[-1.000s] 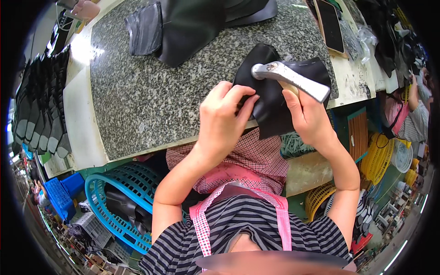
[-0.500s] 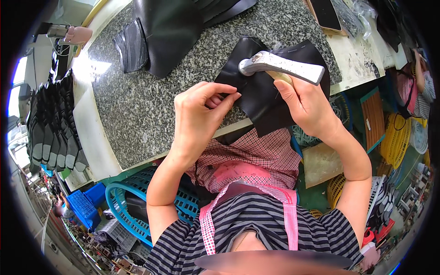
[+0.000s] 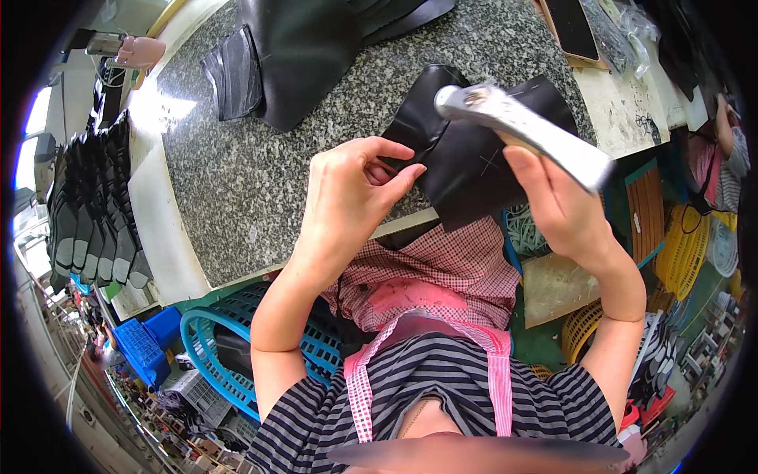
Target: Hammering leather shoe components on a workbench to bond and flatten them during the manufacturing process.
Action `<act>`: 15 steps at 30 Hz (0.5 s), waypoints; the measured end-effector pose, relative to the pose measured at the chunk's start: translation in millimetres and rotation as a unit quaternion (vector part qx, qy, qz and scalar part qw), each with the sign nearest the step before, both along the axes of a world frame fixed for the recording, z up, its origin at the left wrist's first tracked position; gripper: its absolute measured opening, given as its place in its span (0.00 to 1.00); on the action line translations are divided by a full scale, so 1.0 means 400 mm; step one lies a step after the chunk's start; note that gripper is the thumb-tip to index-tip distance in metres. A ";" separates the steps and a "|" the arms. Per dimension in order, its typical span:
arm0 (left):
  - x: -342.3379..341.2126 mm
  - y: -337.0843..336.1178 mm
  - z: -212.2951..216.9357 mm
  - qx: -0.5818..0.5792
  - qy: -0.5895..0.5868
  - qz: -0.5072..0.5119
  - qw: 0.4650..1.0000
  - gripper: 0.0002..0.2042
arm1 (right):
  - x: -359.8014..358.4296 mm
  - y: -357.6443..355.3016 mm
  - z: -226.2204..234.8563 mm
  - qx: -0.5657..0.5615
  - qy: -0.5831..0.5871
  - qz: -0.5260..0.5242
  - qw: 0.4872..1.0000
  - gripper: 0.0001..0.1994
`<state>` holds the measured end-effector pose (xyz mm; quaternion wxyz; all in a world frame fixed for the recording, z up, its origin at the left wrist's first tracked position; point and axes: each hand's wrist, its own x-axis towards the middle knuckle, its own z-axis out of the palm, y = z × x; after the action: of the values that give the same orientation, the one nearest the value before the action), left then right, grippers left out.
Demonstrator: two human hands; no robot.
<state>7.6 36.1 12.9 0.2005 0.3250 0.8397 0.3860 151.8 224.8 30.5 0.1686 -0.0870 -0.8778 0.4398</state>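
Observation:
My right hand (image 3: 562, 207) is closed round the handle of a hammer (image 3: 529, 126) with a worn, silvery head, blurred by motion. The round face of the head hangs over a black leather piece (image 3: 482, 170), which lies at the front edge of the stone-topped table and droops over it. A small pale cross is marked on the leather. At its left edge, the thumb and forefinger of my left hand (image 3: 343, 186) are bent in a loose pinch on the leather; the other fingers curl under the palm.
Larger black leather sheets (image 3: 296, 59) and a small stack of cut pieces (image 3: 235, 75) lie on the speckled stone slab (image 3: 229, 197). A phone (image 3: 570, 30) rests at the far right. Black shoe-shaped pieces (image 3: 91, 213) hang at left. A blue basket (image 3: 207, 347) stands below the table.
The hammer and my right hand have swung to the right and the head has turned. My left thumb and forefinger have parted slightly at the leather's edge.

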 end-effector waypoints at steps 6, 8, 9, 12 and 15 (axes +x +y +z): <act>-0.001 -0.003 0.000 0.005 0.005 -0.013 1.000 0.11 | -0.017 0.001 0.034 0.062 -0.179 0.086 0.978 0.07; -0.003 -0.003 0.001 0.003 0.001 -0.012 1.000 0.11 | -0.026 0.015 0.041 0.086 -0.144 0.059 0.984 0.09; -0.002 -0.003 -0.001 0.007 0.009 -0.017 1.000 0.10 | -0.013 0.019 0.046 0.097 -0.089 0.045 0.990 0.09; -0.002 -0.002 -0.003 0.013 0.014 -0.025 1.000 0.10 | -0.008 -0.008 0.037 0.047 -0.078 0.071 0.993 0.06; -0.003 -0.005 -0.003 0.020 0.013 -0.032 0.999 0.10 | -0.015 -0.008 0.026 0.050 -0.173 0.109 0.978 0.06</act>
<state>6.4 34.1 11.8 0.1952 0.3605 0.8238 0.3914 145.7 221.6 41.0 -0.0308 -0.0575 -0.9186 0.3897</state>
